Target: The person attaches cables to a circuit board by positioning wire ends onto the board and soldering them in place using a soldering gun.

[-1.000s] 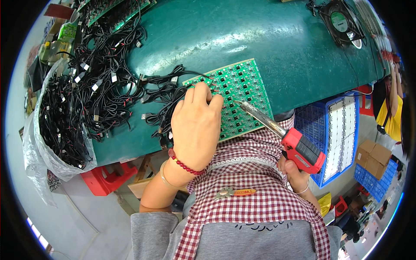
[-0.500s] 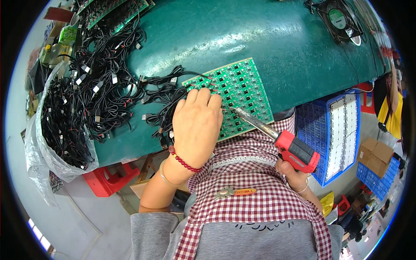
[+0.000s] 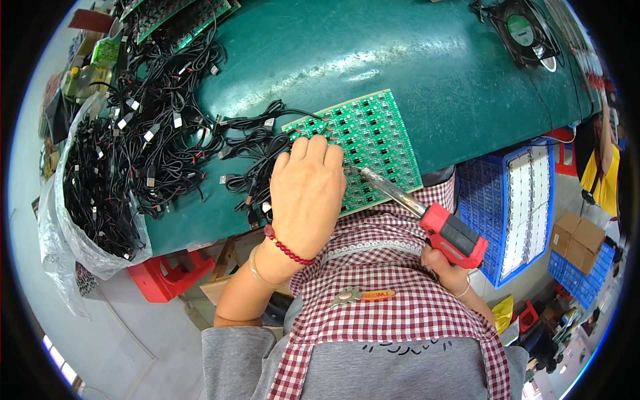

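My left hand (image 3: 308, 190) is closed over the left part of a green circuit board (image 3: 383, 137), its back toward me and its fingertips mostly hidden. A thin reddish wire end of a cable shows at its fingers. In my right hand (image 3: 445, 267) is a soldering gun (image 3: 453, 237) with a red and black body. Its long metal barrel points up and left, with the tip over the board right beside my left fingers. Black USB cables (image 3: 257, 157) lie at the board's left edge, some with their wire ends on the board.
A big heap of black cables (image 3: 157, 133) spills from a clear plastic bag (image 3: 107, 263) at left. More circuit boards (image 3: 157, 23) are stacked far left. A fan (image 3: 523, 30) stands at the far right of the green table (image 3: 467, 100). Blue crates (image 3: 510, 207) are at right.
My left hand has shifted very slightly right. The soldering gun has moved a little left and down, its tip still by my left fingers. The board has shifted slightly right.
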Tool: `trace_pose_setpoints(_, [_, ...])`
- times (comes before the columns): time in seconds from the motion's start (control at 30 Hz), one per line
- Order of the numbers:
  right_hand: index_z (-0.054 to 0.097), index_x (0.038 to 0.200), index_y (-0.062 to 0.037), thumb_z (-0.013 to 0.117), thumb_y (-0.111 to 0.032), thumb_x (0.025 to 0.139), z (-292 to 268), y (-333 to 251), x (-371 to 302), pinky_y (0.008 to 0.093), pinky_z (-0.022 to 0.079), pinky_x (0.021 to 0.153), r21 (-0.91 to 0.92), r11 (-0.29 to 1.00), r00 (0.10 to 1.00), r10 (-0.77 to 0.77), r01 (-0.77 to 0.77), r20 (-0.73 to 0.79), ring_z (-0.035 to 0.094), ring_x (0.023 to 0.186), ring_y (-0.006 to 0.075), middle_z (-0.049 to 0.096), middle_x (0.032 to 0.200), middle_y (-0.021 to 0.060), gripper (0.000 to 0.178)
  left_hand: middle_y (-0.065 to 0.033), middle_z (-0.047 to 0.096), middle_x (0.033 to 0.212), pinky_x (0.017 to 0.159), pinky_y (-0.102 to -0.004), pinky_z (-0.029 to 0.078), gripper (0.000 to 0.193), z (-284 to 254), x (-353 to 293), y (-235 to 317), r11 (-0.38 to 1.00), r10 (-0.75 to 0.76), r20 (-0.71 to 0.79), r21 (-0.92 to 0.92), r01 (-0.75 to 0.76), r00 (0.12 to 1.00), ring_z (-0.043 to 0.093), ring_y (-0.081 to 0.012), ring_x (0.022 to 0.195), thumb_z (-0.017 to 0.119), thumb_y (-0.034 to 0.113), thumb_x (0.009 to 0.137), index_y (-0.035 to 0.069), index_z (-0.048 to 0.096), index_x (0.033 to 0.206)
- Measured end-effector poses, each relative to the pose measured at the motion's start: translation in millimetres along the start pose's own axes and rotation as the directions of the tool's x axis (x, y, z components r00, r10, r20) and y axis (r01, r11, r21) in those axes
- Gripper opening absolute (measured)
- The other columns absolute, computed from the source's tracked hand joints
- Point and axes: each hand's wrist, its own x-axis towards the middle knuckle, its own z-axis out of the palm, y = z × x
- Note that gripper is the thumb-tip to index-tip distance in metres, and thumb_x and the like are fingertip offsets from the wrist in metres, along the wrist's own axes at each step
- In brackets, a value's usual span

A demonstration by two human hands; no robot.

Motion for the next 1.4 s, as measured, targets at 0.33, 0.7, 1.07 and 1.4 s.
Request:
trace_pose_setpoints(0.33, [0.048, 0.110, 0.0066, 0.058, -0.027, 0.092, 0, -5, 1, 0.0294, 0.042, 0.053, 0.142, 0.989, 0.998, 0.036, -0.029, -0.050, 0.045, 0.051, 0.0136, 0.050, 0.062, 0.0068, 0.040, -0.0074, 0.051, 0.079, 0.067, -0.0361, 0.041, 0.010, 1, 0, 1, 1.000, -0.001, 0.002, 0.013, 0.001, 1.000, 0.052, -0.0246, 0.080, 0.064, 0.008, 0.073, 0.006, 0.054, 0.076])
trace_pose_setpoints(0.7, [0.045, 0.115, 0.0038, 0.055, -0.032, 0.092, 8, -32, 36, 0.0264, 0.038, 0.046, 0.336, 0.928, 0.968, -0.080, 0.160, -0.239, 0.041, 0.045, 0.0117, 0.048, 0.059, 0.0054, 0.044, -0.0061, 0.047, 0.133, 0.104, -0.0513, 0.026, 0.055, -33, -27, 6, 0.998, 0.014, 0.027, 0.068, -0.016, 1.000, 0.041, -0.0230, 0.126, 0.072, 0.024, 0.070, 0.011, 0.055, 0.121])
trace_pose_setpoints(1.07, [0.041, 0.116, 0.0028, 0.047, -0.030, 0.096, 1, -50, 63, 0.0233, 0.034, 0.043, 0.367, 0.847, 0.906, -0.270, 0.385, -0.326, 0.038, 0.044, 0.0097, 0.042, 0.058, 0.0037, 0.038, -0.0111, 0.060, 0.095, 0.077, -0.0396, 0.047, 0.016, -51, 69, -144, 0.997, -0.006, -0.515, 0.062, 0.045, 0.857, 0.056, -0.0299, 0.088, 0.060, 0.011, 0.081, 0.003, 0.061, 0.096])
trace_pose_setpoints(1.4, [0.042, 0.116, 0.0022, 0.049, -0.027, 0.096, 3, -53, 47, 0.0238, 0.036, 0.044, 0.372, 0.861, 0.904, -0.200, 0.347, -0.379, 0.039, 0.044, 0.0098, 0.044, 0.058, 0.0037, 0.036, -0.0084, 0.064, 0.076, 0.073, -0.0403, 0.043, 0.017, -13, 135, -178, 0.952, -0.037, -0.601, 0.222, 0.211, 0.799, 0.061, -0.0254, 0.077, 0.062, 0.024, 0.083, 0.010, 0.062, 0.072])
